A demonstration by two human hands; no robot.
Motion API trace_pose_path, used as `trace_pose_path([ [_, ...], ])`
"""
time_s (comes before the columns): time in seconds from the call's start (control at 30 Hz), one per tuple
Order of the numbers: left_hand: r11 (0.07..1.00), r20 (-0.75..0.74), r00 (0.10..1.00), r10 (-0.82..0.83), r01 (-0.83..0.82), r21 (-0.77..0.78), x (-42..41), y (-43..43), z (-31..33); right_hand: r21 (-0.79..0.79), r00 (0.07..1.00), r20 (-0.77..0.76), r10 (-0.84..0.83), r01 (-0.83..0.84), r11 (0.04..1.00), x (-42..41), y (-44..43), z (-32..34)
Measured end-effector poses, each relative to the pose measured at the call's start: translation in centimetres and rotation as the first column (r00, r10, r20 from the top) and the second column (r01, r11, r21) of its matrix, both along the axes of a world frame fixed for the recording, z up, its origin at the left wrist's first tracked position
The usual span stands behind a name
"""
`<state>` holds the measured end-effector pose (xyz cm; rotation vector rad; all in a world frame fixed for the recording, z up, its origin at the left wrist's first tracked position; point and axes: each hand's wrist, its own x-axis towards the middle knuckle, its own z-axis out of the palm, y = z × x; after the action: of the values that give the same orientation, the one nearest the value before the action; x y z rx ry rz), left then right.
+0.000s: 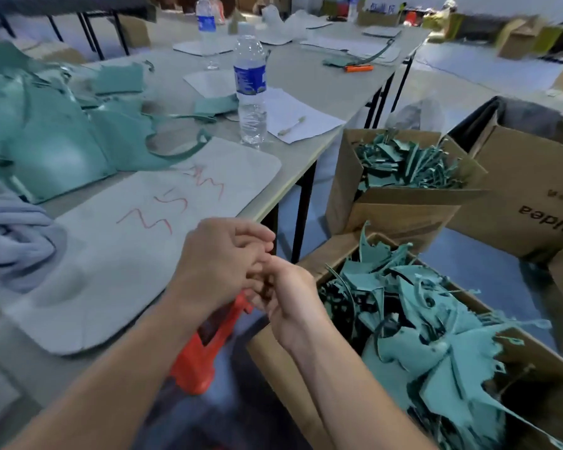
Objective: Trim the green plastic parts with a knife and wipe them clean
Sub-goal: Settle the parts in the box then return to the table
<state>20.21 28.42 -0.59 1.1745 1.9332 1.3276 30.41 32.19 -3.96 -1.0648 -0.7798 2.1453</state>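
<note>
My left hand (pixel 218 264) and my right hand (pixel 290 303) meet at the table's front edge, fingers touching each other. My left hand's fingers lie loosely bent over my right fingertips. Whether my right hand holds anything is hidden. A large green plastic part (pixel 46 151) lies on the table at the left, with thin trimmed strips around it. A grey-blue cloth (pixel 13 235) is bunched at the far left edge. An orange knife (pixel 358 68) lies far off on the back table.
A grey mat (pixel 143 238) with red scribbles covers the table in front of me. A water bottle (pixel 251 89) stands behind it. Two cardboard boxes of green offcuts (pixel 436 319) (pixel 403 164) stand on the floor at right. An orange plastic object (pixel 202 352) sits under my hands.
</note>
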Motion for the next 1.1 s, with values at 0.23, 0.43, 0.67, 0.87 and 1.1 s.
trace_pose_path([
  [0.23, 0.962, 0.067, 0.984, 0.167, -0.178, 0.209, -3.5, -3.4, 4.8, 0.178, 0.982, -0.159, 0.100, -0.071, 0.981, -4.1, -2.1, 4.6],
  [0.43, 0.765, 0.018, 0.805, 0.593, -0.571, 0.299, -12.7, -8.7, 6.4, 0.440, 0.912, -0.029, 0.409, -0.356, 0.825, -14.0, -4.9, 10.2],
  [0.67, 0.420, -0.056, 0.424, 0.904, -0.857, 0.299, -24.3, -19.8, 4.1, 0.600, 0.862, 0.133, 0.490, -0.463, 0.652, -27.6, -8.9, 11.3],
  [0.87, 0.299, 0.033, 0.326, 0.945, -0.900, 0.316, -30.9, -28.5, 1.6, 0.808, 0.872, 0.415, 0.259, -0.484, 0.336, -35.2, -10.2, 10.1],
  [1.1, 0.309, 0.052, 0.335, 0.941, -0.911, 0.275, -34.5, -32.7, -1.3, 0.848, 0.858, 0.481, 0.179, -0.404, -0.344, -41.9, -15.8, 11.8],
])
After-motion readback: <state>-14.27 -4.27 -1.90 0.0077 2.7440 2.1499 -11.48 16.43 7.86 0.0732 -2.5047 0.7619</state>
